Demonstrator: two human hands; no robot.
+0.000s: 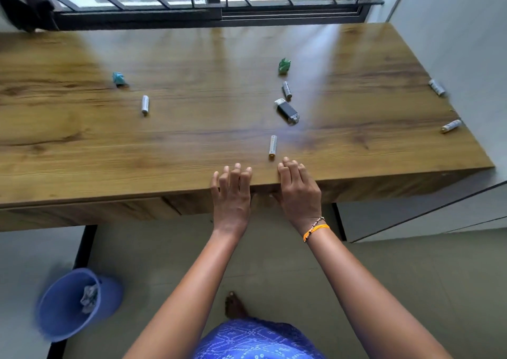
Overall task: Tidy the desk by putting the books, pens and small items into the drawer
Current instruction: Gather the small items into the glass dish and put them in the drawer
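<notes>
Both hands sat at the desk's (192, 144) near edge, side by side and just apart. The left hand (231, 194) lay with its fingers (235, 170) spread and fairly straight over the edge onto the top, holding nothing. The right hand (299, 188) rested the same way, fingers (290, 168) a little bent on the wood, thumb tucked under the lip; whether it gripped anything below, the view did not show. An orange band (315, 229) circled that wrist.

The small items were all out on the desk top. One battery (272, 146) lay just beyond the right fingertips, close to the near edge. A black USB stick (287, 110) sat further in, with another battery (287, 89) just behind it and a green crumpled wrapper (284, 66) beyond that. Toward the left, a battery (145, 104) and a teal crumpled scrap (118, 78) lay apart. Two more batteries hugged the right edge, one further back (436, 87), one nearer (451, 126).

The drawer front (82, 213) under the near edge looked closed. On the floor at left stood a blue bucket (55, 312) with crumpled paper inside.
</notes>
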